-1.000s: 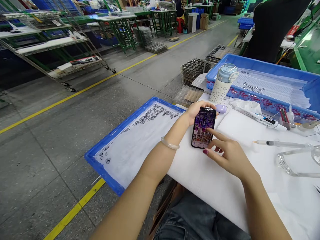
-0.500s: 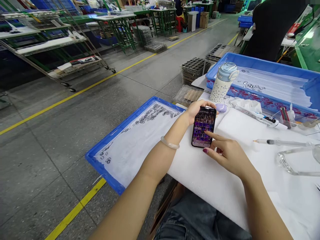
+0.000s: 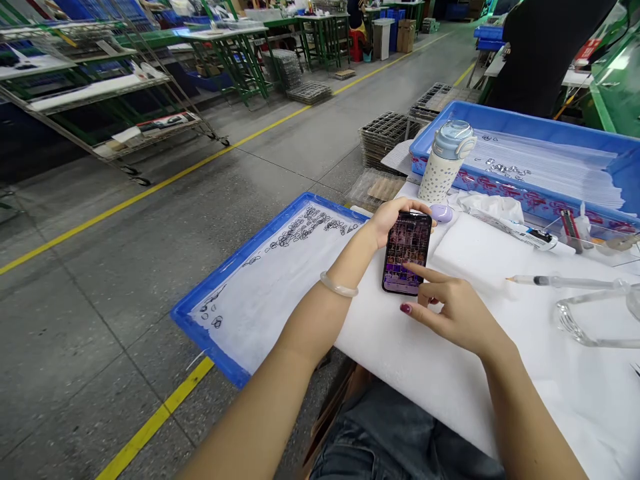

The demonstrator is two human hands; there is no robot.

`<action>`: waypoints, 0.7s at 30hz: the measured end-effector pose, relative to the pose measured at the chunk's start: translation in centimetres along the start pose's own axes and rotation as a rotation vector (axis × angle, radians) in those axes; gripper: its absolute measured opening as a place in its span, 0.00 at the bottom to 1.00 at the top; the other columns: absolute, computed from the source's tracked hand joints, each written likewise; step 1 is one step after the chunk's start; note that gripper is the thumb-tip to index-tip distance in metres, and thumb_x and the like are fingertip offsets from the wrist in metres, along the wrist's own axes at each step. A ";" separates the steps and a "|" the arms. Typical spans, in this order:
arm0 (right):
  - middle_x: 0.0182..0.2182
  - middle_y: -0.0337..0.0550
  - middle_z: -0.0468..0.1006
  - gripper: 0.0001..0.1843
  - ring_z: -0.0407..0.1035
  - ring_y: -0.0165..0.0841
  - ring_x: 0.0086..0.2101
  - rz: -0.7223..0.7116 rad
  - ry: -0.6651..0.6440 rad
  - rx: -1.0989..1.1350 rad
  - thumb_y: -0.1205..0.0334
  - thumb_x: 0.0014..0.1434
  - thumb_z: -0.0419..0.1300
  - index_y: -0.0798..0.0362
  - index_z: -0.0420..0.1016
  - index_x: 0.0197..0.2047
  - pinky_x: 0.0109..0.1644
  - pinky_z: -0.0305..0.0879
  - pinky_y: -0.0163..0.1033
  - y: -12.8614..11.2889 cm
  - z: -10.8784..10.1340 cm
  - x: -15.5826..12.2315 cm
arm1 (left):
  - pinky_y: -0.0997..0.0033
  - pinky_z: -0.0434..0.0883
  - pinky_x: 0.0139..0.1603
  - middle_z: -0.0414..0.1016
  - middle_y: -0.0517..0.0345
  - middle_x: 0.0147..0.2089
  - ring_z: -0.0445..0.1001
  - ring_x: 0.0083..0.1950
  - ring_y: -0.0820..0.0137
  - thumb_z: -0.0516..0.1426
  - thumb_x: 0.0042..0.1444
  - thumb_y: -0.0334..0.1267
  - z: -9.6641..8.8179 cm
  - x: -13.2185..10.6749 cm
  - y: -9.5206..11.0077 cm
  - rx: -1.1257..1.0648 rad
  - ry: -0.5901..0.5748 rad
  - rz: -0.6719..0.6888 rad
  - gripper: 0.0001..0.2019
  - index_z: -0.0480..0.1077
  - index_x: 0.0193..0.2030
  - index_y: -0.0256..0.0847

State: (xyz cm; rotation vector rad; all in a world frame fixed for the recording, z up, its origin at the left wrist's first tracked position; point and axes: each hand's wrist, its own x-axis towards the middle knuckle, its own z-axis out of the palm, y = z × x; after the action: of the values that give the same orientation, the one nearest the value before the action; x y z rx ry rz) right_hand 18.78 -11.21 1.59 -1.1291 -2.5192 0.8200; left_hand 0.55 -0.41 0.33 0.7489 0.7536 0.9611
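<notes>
Phone [image 3: 406, 253] lies screen-up on the white foam pad [image 3: 480, 360], lit with a grid of small thumbnails. Left hand [image 3: 393, 220] curls over its top edge, fingers closed around the far end. Right hand [image 3: 450, 310] grips nothing: index fingertip rests on the lower screen, thumb stretched out below the phone. Lavender oval object [image 3: 442, 213] sits just beside the phone's top corner, with the dotted bottle [image 3: 447, 162] behind it. Blue tray [image 3: 210, 293] adjoins the pad on the left; syringe [image 3: 560, 283] lies well apart to the right.
</notes>
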 end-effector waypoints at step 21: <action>0.63 0.38 0.68 0.28 0.78 0.36 0.33 0.003 0.014 -0.117 0.46 0.66 0.53 0.53 0.67 0.19 0.34 0.68 0.45 0.3 0.1 0.2 | 0.65 0.73 0.42 0.78 0.53 0.27 0.78 0.32 0.65 0.48 0.57 0.36 0.3 -0.3 0.1 0.008 0.016 0.012 0.13 0.72 0.29 0.37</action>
State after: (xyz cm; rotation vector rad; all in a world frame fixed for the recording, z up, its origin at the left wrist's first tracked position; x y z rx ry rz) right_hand 18.80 -10.98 1.28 -1.1703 -2.5838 0.6701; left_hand 0.68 -0.73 0.63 0.7536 0.7680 0.9763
